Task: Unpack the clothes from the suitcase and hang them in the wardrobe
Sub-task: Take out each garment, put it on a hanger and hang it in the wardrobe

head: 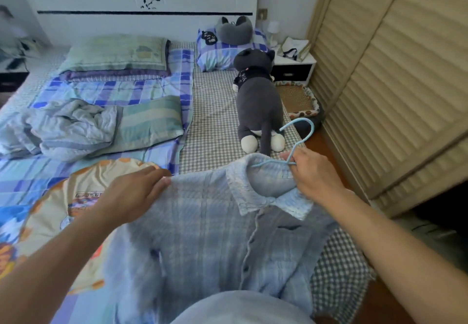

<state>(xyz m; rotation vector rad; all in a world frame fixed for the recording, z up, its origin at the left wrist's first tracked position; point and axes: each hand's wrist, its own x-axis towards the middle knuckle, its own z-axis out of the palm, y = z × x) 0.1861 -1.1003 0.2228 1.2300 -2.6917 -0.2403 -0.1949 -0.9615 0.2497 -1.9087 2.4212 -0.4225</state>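
Blue hanger point(298, 141) gripped in our right hand point(314, 174), left hand point(134, 197) pinching the shirt point(215, 222) shoulder: we should seat it squarely over the hanger's arm.

Shirt point(217, 225) on the bed point(210, 100) in front, plush cat point(258, 100) behind it, wardrobe point(395, 75) at right.

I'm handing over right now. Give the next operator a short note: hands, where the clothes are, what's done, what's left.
Left hand: pinches the blue plaid shirt at its shoulder edge.
Right hand: grips the light blue hanger at the neck; the hanger sits inside the collar.
Shirt is held over the bed; the louvred wardrobe stands on the right.
Done: shirt on hanger.
Left: hang it in the wardrobe. Suitcase not in view.
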